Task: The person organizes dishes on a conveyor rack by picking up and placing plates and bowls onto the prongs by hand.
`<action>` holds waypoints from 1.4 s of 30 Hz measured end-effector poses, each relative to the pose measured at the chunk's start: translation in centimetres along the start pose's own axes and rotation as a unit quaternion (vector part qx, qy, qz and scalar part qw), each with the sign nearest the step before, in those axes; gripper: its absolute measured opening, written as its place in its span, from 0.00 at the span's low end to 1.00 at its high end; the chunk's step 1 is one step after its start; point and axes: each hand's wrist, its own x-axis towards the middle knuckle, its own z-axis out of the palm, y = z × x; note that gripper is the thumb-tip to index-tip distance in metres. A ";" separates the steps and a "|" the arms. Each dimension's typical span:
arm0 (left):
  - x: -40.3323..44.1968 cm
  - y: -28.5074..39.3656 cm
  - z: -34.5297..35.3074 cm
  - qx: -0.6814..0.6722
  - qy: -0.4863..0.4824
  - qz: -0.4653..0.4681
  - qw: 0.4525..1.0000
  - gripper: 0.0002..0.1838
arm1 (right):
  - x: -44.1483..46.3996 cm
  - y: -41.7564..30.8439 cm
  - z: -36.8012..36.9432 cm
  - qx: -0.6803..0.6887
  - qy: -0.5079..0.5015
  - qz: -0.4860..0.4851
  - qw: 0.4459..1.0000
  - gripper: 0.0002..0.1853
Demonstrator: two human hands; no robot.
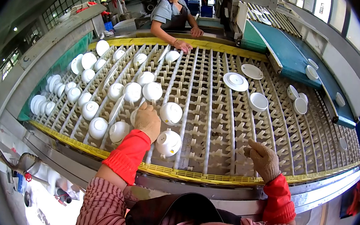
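Note:
My left hand (148, 121), in a tan glove with a red cuff, is closed at the edge of a white dish (133, 116). Most of that dish is hidden behind the glove, so its exact kind is unclear. Upside-down white bowls surround it: one bowl (171, 113) just right, another bowl (119, 132) below left, and a bowl (168, 142) lower right. My right hand (263, 161), gloved alike, hovers over the pegged conveyor (220, 150) near its front edge. Its fingers are apart and slightly bent, with nothing in them.
Several overturned bowls and upright plates fill the rack's left side. A plate with a small dish (235, 81), a flat plate (252, 71) and a bowl (259, 102) lie right of centre. A blue-green belt (284, 53) carries bowls. Across the conveyor, a co-worker's hand (182, 46) reaches near a bowl.

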 end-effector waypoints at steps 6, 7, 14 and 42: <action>0.3 0.2 -0.2 0.028 -0.017 -0.013 0.999 0.15 | -0.2 1.2 -0.4 0.015 0.007 -0.036 0.999 0.18; 0.4 0.2 0.0 0.030 -0.014 -0.019 0.999 0.15 | -0.1 1.7 -0.4 0.027 0.009 -0.038 0.999 0.18; 0.6 0.7 -1.3 0.042 -0.055 -0.048 0.996 0.14 | -0.2 2.8 -1.0 0.044 0.007 -0.037 0.998 0.18; 3.3 2.8 -2.6 -0.057 -0.129 -0.181 0.973 0.19 | 1.8 8.4 -5.5 0.175 0.095 0.083 0.976 0.21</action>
